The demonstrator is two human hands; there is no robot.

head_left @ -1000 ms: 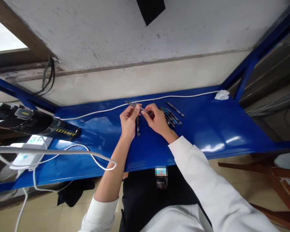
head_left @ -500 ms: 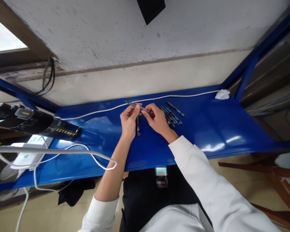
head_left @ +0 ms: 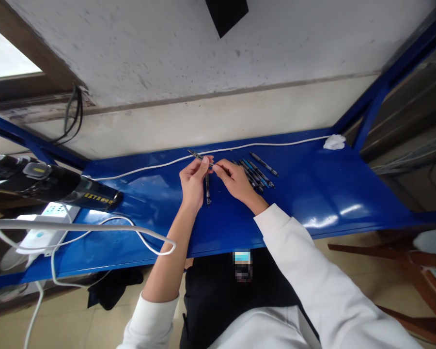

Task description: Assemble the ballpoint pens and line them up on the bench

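Observation:
My left hand (head_left: 194,182) grips a dark pen (head_left: 194,154) between thumb and fingers, its pointed end slanting up and left. My right hand (head_left: 234,179) is closed at the pen's other end, fingertips nearly meeting those of the left hand. How far the pen runs into the right hand is hidden. Below the hands another dark pen (head_left: 208,191) lies upright in view on the blue tabletop (head_left: 294,194), partly behind the left hand. Just right of my right hand lies a cluster of black and blue pens (head_left: 257,174). One separate pen (head_left: 263,164) rests beyond the cluster.
A white cable (head_left: 269,144) runs along the back of the table. At the left are a black cylindrical device (head_left: 65,186), a white power strip (head_left: 45,232) and a looping white cord (head_left: 141,231). Crumpled white tissue (head_left: 334,142) sits in the back right corner.
My right hand has turned slightly and its fingers have closed in toward the left hand. Less of the pen shows between the hands. My left hand has barely moved.

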